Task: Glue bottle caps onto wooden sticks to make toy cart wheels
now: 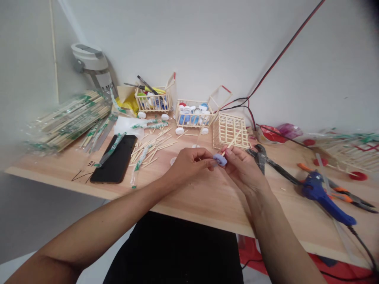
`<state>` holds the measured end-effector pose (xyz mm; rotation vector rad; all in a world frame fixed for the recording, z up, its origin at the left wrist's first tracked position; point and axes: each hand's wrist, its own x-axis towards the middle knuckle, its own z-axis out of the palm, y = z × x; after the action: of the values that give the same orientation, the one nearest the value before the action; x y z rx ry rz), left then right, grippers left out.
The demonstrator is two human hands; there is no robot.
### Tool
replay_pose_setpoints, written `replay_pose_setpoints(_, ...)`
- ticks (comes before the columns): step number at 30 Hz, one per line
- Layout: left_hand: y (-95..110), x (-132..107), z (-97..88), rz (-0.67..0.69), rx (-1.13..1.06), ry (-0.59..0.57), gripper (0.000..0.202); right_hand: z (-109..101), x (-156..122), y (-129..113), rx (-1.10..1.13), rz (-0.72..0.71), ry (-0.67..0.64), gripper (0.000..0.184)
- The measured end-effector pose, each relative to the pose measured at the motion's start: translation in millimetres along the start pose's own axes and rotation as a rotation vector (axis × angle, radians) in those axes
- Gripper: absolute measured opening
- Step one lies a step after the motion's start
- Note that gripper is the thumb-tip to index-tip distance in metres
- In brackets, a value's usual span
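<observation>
Left hand (188, 165) and right hand (241, 169) pinch a lilac bottle cap (220, 159) at the fingertips, I note (a wooden stick (230, 142) juts from it); beyond, a stick-built crate (185, 119) holds bottle caps (194, 119).

Bright, even indoor light fills the scene, and no lamp or window shows. A pale streak of light falls down the white wall (69, 19) at 11 o'clock. Shadows stay soft and faint under the left hand (186, 165) and right hand (242, 169) on the wooden table (207, 205). The plastic-wrapped chopsticks (69, 120) at 9 o'clock glint and smear into blur. Wide-angle distortion bows the table's front edge and stretches the forearms toward 7 and 5 o'clock. A dark smudge (373, 8) shades the corner near 2 o'clock.
</observation>
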<state>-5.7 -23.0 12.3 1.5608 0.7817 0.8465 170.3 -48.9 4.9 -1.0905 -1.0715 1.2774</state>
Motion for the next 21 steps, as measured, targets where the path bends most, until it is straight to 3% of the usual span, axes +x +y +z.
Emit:
replay_pose_setpoints(5,-4.9,1.7,0.3,0.024,-0.042,-0.007,0.014,-5.5,1.9,5.9,-0.047,-0.058,0.042,0.026)
replay_pose_setpoints(11,-16.4,6.4,0.4,0.055,-0.17,-0.025,0.049,-8.2,1.3,6.8,-0.279,-0.247,0.167,0.017)
replay_pose_setpoints(21,-10.1,4.2,2.0,-0.003,-0.237,-0.033,0.03,2.0,-8.8,2.0,-0.558,-0.401,0.2,0.015)
